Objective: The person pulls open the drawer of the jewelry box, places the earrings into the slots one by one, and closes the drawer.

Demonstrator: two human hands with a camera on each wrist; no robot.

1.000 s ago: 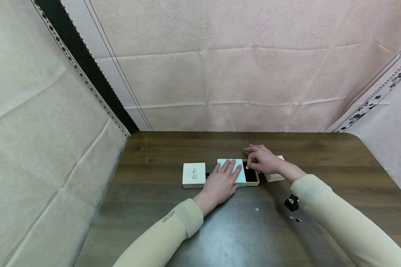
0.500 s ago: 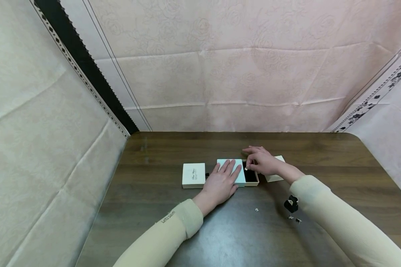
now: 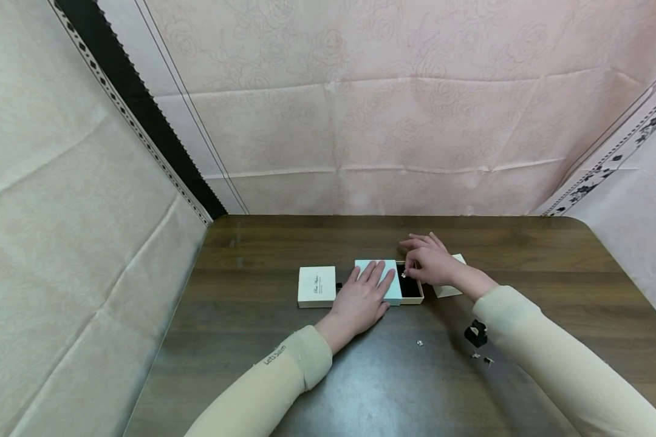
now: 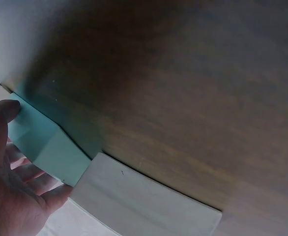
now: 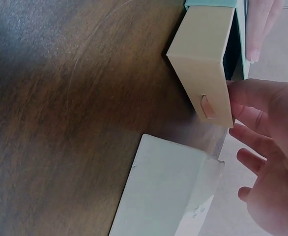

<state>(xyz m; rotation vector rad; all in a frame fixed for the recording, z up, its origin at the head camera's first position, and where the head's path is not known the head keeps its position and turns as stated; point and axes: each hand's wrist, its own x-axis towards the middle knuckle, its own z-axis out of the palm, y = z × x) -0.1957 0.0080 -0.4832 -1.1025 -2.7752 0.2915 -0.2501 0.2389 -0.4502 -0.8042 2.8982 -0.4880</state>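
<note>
My left hand (image 3: pixel 357 305) rests on a light blue box sleeve (image 3: pixel 392 291), its fingers spread straight across the top. From the sleeve's right end a cream drawer (image 3: pixel 412 300) with a black inside is pulled partly out. Over that drawer my right hand (image 3: pixel 433 265) pinches a tiny shiny silvery piece (image 3: pixel 404 275) between thumb and forefinger, the other fingers lifted. In the right wrist view the drawer front (image 5: pixel 205 98) has a small ribbon tab, and the fingertips reach behind the drawer's rim. What the piece is exactly is too small to tell.
A white lidded box (image 3: pixel 317 287) with dark lettering stands left of the sleeve. Another white box (image 3: pixel 451 290) is partly hidden behind the right hand. On the wooden table (image 3: pixel 240 352) lie a small black object (image 3: pixel 476 332) and several tiny silvery pieces (image 3: pixel 420 343).
The right hand shifts very slightly over the drawer, and its outer fingers spread and lift a little. The left hand stays in place on the sleeve.
</note>
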